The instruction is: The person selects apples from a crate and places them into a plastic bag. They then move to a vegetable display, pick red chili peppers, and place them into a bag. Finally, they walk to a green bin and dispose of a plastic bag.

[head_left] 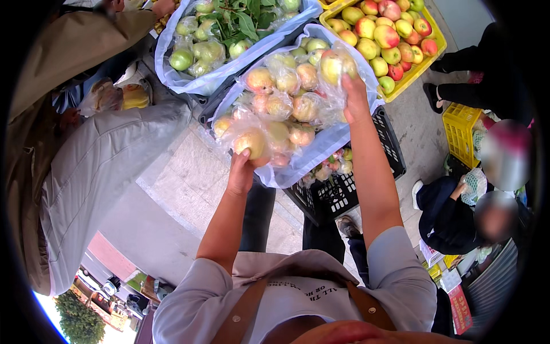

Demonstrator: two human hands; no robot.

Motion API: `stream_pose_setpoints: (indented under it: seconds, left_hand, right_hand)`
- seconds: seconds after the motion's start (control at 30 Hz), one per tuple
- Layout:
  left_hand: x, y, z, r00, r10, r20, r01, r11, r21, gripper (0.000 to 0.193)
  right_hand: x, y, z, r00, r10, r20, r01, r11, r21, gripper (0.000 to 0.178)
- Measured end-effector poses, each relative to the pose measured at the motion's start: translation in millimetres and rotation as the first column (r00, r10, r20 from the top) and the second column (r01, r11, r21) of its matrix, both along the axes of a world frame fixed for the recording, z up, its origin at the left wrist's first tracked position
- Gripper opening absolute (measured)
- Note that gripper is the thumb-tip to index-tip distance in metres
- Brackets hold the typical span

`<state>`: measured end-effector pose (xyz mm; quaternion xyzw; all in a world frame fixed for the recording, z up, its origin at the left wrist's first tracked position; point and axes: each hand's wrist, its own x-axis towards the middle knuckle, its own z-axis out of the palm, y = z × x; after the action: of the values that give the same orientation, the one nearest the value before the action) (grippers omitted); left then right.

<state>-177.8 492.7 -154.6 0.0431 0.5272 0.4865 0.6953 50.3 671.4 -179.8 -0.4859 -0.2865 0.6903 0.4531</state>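
A crate lined with a pale blue cloth-like sheet [338, 137] stands before me. Inside it are several round, yellow-pink fruits [306, 107] wrapped in thin clear plastic; I cannot tell their exact kind. At the near left side, my left hand [242, 172] grips one wrapped yellowish fruit [250, 143], thumb on top. My right hand [356, 98] is at the far right side, its fingers closed round a wrapped pale yellow fruit [337, 66]. The undersides of both held fruits and some of my fingertips are hidden.
Beyond to the left stands another lined crate of green fruit [181, 59] with leaves [246, 26]. A yellow crate [441, 49] of red-yellow apples is at far right. A black crate [329, 200] sits under the near edge. People stand left and crouch right, near a yellow basket [458, 135].
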Motion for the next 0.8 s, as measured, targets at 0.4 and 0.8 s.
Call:
stream_pose_setpoints:
  seconds: [0.4, 0.8]
  left_hand:
    - [-36.8, 47.2, -61.0, 0.857, -0.02, -0.515, 0.058, 0.997, 0.058, 0.059]
    - [-46.7, 64.8, -103.5, 0.294, -0.187, -0.937, 0.428, 0.903, -0.046, 0.07]
  right_hand:
    - [-73.0, 27.5, -78.6, 0.068, -0.12, 0.99, -0.536, 0.833, 0.138, 0.072]
    - [33.3, -152.3, -53.8, 0.345, -0.315, 0.884, -0.006, 0.941, 0.338, 0.047]
